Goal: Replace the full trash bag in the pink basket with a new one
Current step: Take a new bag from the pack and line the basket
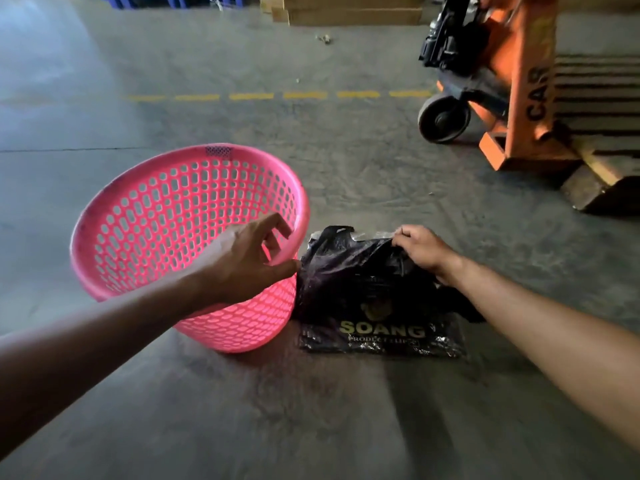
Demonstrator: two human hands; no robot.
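Right hand [420,249] gripping black bag [363,289], pink basket [145,216]

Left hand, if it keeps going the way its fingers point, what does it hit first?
Probably the near-right rim of the pink perforated plastic basket; the left hand is open, reaching up and right across it. Depth is unclear; the crumpled black plastic bag lies just beside.
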